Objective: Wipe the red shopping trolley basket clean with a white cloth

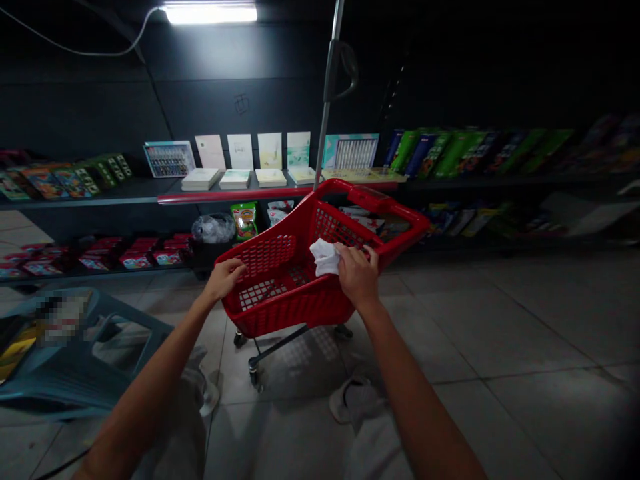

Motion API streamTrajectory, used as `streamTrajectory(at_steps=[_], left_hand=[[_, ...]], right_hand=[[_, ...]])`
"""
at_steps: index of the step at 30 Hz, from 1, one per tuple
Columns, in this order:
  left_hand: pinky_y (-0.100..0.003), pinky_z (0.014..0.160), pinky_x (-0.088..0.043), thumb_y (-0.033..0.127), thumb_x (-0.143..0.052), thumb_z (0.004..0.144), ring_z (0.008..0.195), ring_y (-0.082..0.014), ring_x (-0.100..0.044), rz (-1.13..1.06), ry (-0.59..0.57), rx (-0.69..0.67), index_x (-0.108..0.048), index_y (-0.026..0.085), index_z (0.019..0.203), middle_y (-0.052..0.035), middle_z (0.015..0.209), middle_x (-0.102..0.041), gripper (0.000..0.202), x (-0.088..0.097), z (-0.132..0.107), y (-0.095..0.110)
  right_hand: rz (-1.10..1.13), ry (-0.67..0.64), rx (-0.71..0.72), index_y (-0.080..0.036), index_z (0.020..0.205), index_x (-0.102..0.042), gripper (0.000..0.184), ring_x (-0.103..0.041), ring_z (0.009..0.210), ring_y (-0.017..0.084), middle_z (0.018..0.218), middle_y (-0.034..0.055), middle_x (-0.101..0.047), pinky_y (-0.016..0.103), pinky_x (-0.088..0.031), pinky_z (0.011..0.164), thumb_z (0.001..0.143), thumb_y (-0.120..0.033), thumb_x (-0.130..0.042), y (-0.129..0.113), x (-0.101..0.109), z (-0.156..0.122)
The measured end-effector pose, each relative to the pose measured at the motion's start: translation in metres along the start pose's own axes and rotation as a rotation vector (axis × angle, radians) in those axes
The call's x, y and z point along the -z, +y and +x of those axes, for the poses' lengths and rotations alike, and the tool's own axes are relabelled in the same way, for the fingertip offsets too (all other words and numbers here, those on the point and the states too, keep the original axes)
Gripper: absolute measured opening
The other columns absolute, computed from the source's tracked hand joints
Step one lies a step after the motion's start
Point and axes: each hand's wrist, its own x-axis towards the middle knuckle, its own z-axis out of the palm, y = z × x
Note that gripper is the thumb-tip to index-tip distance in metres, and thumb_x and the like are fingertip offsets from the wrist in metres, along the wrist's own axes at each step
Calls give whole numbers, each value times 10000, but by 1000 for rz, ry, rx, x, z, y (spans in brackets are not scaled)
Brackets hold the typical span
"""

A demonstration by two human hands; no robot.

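A crumpled white cloth [325,259] at the near rim of a red plastic lattice-sided shopping cart [290,313]; the right hand [359,273], arm outstretched, clamps fingers on it; the left hand [225,279] bends its fingers together over the cart's narrow end, whether gripping I cannot tell; dark shelf [125,193] behind.

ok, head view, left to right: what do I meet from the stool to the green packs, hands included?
Blue-grey stool → left hand → white cloth → right hand → green packs
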Motion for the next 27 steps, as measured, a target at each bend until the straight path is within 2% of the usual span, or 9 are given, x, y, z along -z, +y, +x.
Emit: streamTrajectory(at_steps=[2, 4, 6, 8, 12, 17, 19, 23, 27], left_hand=[[-315, 833, -506, 462, -416, 1016, 910, -208, -680, 13, -69, -115, -704, 197, 899, -61, 968, -757, 408, -17, -16, 36], [-306, 783, -499, 490, -415, 1045, 952, -211, -702, 147, -192, -176, -702, 241, 1006, -56, 1056, -765, 382, -37, -35, 69], [-321, 696, -470, 529, -408, 1055, 898, -240, -724, 381, -197, -121, -672, 251, 1057, -80, 1025, -772, 384, -54, -51, 92], [-334, 646, -441, 537, -369, 1069, 839, -265, -735, 557, -184, -71, -647, 224, 1089, -123, 999, -774, 418, -65, -60, 103], [-329, 650, -424, 524, -316, 1089, 835, -251, -738, 620, -209, -147, -632, 211, 1053, -128, 981, -778, 447, -64, -57, 96], [-329, 661, -415, 529, -267, 1099, 837, -233, -729, 610, -187, -213, -651, 217, 1009, -107, 981, -776, 503, -51, -41, 76], [-332, 646, -399, 548, -250, 1096, 803, -232, -724, 618, -177, -219, -655, 219, 979, -102, 959, -776, 535, -48, -35, 71], [-330, 642, -388, 567, -295, 1084, 780, -231, -716, 597, -156, -214, -670, 226, 958, -97, 952, -779, 522, -46, -22, 64], [-328, 658, -404, 568, -323, 1075, 803, -237, -716, 594, -150, -199, -681, 226, 969, -103, 968, -781, 507, -49, -14, 62]], right_hand=[[-9, 10, -11, -210, 1387, -614, 429, -606, 1058, 254, 1160, 104, -725, 470, -210, 1197, 1029, -195, -379, -3, -2, -1], [-13, 12, -19, -222, 1400, -611, 433, -598, 1068, 257, 1174, 107, -722, 476, -204, 1195, 1033, -205, -380, -6, -3, -2], [-8, 17, -25, -227, 1412, -605, 440, -593, 1081, 256, 1194, 108, -715, 480, -211, 1191, 1039, -208, -372, -10, -5, -2], [12, 21, -24, -227, 1428, -596, 457, -587, 1113, 255, 1225, 110, -703, 479, -233, 1181, 1037, -191, -363, -12, -5, -3], [90, 56, 4, -219, 1417, -617, 479, -563, 1194, 259, 1279, 135, -661, 431, -357, 1110, 1018, -156, -357, -6, 1, -1], [69, 346, -130, -206, 1329, -683, 450, -557, 1173, 290, 1233, 162, -632, 435, -451, 1043, 1025, -202, -352, 26, 19, 4], [51, 393, -156, -193, 1299, -700, 436, -550, 1177, 303, 1237, 170, -636, 455, -454, 1048, 1018, -206, -367, 36, 23, 6], [62, 275, -150, -179, 1222, -734, 419, -538, 1194, 311, 1257, 169, -662, 469, -448, 1059, 989, -177, -386, 27, 18, 7], [85, 34, -89, -178, 1207, -733, 385, -559, 1187, 306, 1285, 144, -690, 495, -392, 1114, 967, -168, -433, -22, 1, 5]])
